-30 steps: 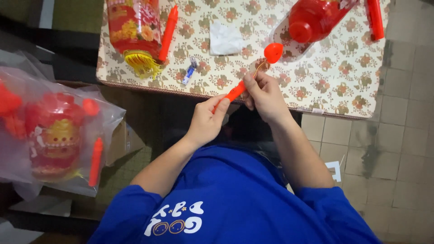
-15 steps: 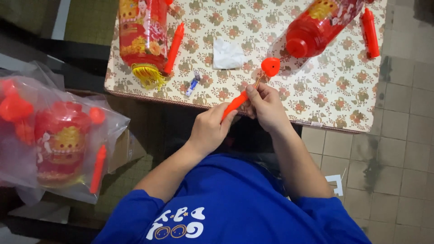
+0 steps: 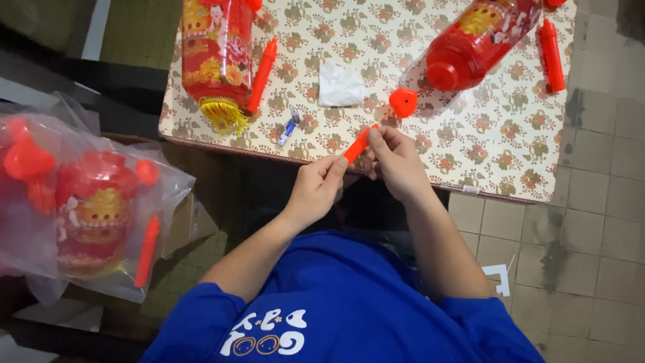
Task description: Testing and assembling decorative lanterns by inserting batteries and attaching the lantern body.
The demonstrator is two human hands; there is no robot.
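We hold the orange stick (image 3: 357, 145) just above the near edge of the bench (image 3: 484, 144), our left hand (image 3: 314, 189) pinching its lower end and our right hand (image 3: 396, 161) its upper end. To work it well, we should keep both grips firm. The orange cap (image 3: 403, 102) lies close ahead, a small battery (image 3: 289, 126) further left.

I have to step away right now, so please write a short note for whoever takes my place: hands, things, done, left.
Left hand and right hand: both grip one orange stick at the table edge.
On the table: orange cap, white tissue, small battery, two red lanterns, each with an orange stick beside it.
Bagged lanterns lie to the left.
Done: two lanterns unpacked.
Left: stick in hand is joined to nothing; cap lies loose.
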